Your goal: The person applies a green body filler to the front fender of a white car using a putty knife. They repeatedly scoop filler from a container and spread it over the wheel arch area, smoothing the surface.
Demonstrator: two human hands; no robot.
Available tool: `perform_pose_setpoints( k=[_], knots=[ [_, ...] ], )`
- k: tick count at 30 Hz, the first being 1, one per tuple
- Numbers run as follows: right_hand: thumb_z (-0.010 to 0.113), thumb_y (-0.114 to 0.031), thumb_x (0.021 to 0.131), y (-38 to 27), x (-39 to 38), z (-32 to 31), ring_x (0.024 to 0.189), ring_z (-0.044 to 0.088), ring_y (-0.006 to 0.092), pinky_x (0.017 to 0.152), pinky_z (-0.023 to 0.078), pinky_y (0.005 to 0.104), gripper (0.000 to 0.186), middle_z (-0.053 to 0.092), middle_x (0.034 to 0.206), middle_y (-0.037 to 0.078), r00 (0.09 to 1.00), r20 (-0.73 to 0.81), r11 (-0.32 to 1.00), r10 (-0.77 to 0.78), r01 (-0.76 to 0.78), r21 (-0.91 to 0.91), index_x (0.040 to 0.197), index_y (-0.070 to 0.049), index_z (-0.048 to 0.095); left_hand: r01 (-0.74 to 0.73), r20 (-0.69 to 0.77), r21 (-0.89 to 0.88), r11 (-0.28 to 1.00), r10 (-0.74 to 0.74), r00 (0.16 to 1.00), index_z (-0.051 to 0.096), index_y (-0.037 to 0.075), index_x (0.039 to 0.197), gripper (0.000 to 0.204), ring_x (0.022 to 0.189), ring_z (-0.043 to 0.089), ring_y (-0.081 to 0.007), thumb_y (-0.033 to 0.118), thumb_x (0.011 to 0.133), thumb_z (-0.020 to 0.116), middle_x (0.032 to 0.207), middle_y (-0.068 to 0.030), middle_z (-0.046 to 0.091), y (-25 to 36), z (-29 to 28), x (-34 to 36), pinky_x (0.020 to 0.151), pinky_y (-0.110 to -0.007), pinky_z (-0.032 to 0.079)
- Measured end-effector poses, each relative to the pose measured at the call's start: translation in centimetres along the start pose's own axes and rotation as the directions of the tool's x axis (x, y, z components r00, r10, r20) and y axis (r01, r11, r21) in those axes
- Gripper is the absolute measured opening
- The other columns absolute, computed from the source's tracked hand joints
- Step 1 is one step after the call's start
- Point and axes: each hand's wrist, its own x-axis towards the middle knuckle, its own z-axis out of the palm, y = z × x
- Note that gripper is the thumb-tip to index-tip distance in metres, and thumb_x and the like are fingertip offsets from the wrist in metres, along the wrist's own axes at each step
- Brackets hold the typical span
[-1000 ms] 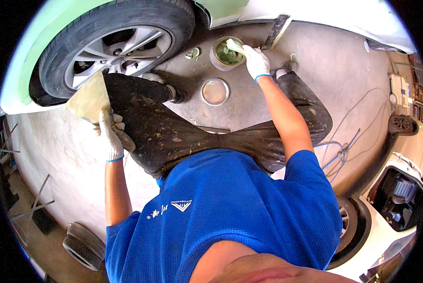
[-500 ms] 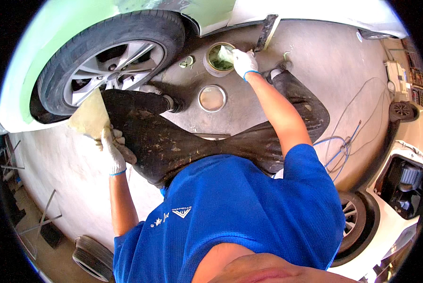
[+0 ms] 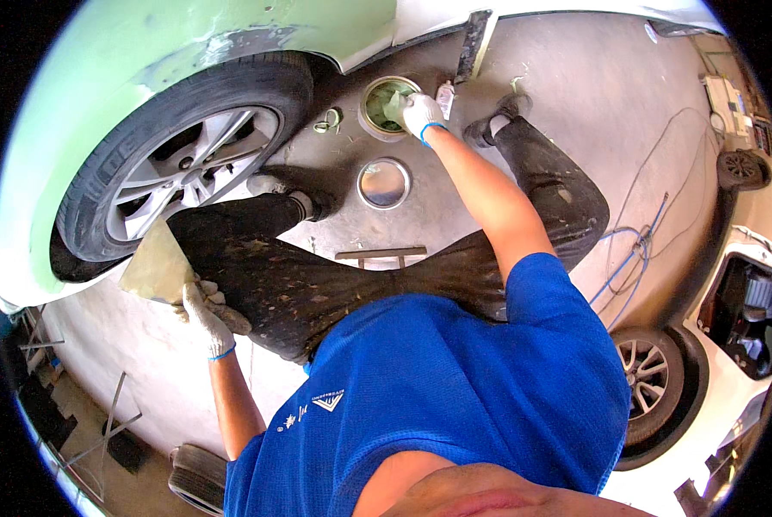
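Head view: the gloved right hand (image 3: pixel 420 112) reaches into the open tin (image 3: pixel 389 105) on the floor by the tyre (image 3: pixel 175 164); its fingers' state is unclear. Left hand (image 3: pixel 207 312) grips a flat board (image 3: pixel 155 269).

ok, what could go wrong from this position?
1. The right hand reaches at full stretch into the open can of greenish filler; a nudge could tip it onto the floor.
2. The can's loose lid lies by the legs and could get kicked.
3. The left hand holds the flat board close to the tire; it might smear it.
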Motion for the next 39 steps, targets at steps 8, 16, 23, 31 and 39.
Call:
perform_pose_setpoints(
  k=[8,16,23,31,39],
  knots=[
    [0.049,-0.018,0.088,-0.1,-4.4,-3.2,0.089,0.066,0.0386,0.077,0.051,0.0510,0.022,0.068,0.092,0.018,0.949,-0.142,0.956,-0.282,0.265,-0.126,0.102,-0.013,0.065,-0.013,0.027,-0.022,1.000,0.014,1.000,0.063,0.002,0.097,0.024,0.053,0.056,-0.0130,0.025,0.092,0.059,0.068,-0.0079,0.062,-0.5,0.0,0.4,0.048,-0.025,0.047],
    [0.046,-0.020,0.093,-0.6,-5.2,-5.0,0.090,0.066,0.0374,0.089,0.046,0.0523,0.026,0.068,0.091,0.018,0.927,-0.193,0.940,-0.321,0.287,-0.187,0.108,-0.009,0.064,-0.036,0.077,-0.054,0.998,0.040,0.996,0.061,0.002,0.101,0.027,0.054,0.056,-0.0137,0.028,0.092,0.060,0.071,-0.0080,0.063,-1.2,-0.7,1.0,0.049,-0.026,0.047],
    [0.046,-0.022,0.091,-1.1,-5.5,-6.0,0.094,0.067,0.0332,0.094,0.037,0.0617,0.027,0.071,0.095,0.013,0.917,-0.222,0.942,-0.331,0.306,-0.137,0.107,-0.017,0.068,-0.087,0.164,-0.095,0.992,0.101,0.981,0.059,0.001,0.104,0.023,0.060,0.056,-0.0143,0.017,0.090,0.054,0.077,-0.0081,0.062,-1.0,-1.1,0.4,0.055,-0.026,0.048],
    [0.049,-0.026,0.095,-1.2,-8.0,-11.1,0.101,0.062,0.0348,0.088,0.048,0.0437,0.029,0.066,0.106,0.016,0.885,-0.299,0.900,-0.356,0.411,0.145,0.113,-0.009,0.065,0.021,0.587,-0.009,1.000,-0.011,0.809,0.055,0.001,0.112,0.022,0.071,0.056,-0.0102,0.010,0.093,0.050,0.089,-0.0063,0.063,3.0,5.5,-0.7,0.064,-0.022,0.047],
    [0.054,-0.022,0.095,-3.3,-11.9,-17.7,0.099,0.063,0.0317,0.088,0.048,0.0376,0.028,0.067,0.104,0.015,0.787,-0.415,0.807,-0.457,0.563,0.178,0.113,-0.005,0.067,-0.588,0.773,0.501,0.635,-0.022,0.634,0.058,-0.004,0.117,0.056,0.080,0.067,-0.0281,0.034,0.076,0.065,0.093,-0.0179,0.069,-0.4,18.4,5.2,0.072,-0.037,0.052]
  ],
)
